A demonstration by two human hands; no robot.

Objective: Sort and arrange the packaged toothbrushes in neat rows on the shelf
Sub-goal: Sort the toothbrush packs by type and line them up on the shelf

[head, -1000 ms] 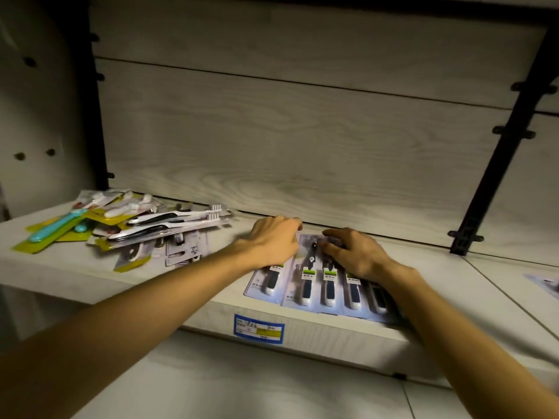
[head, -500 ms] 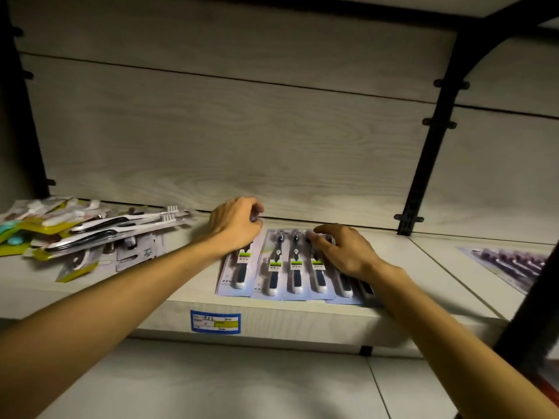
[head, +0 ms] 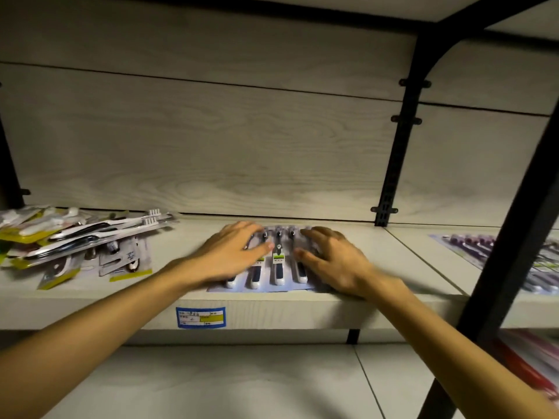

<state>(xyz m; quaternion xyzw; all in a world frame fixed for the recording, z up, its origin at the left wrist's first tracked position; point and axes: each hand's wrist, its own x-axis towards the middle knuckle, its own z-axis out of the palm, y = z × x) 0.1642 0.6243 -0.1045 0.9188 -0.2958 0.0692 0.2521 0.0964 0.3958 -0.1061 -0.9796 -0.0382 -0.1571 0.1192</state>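
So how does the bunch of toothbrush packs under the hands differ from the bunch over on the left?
The blue packs lie flat, side by side in a row; the left pile is heaped and crisscrossed. The blue packs look alike; the left pile mixes yellow and pale cards. Both sit on the same shelf.

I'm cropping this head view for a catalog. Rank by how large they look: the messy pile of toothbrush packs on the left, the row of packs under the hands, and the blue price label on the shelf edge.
1. Pile
2. Row, partly hidden by hands
3. Label
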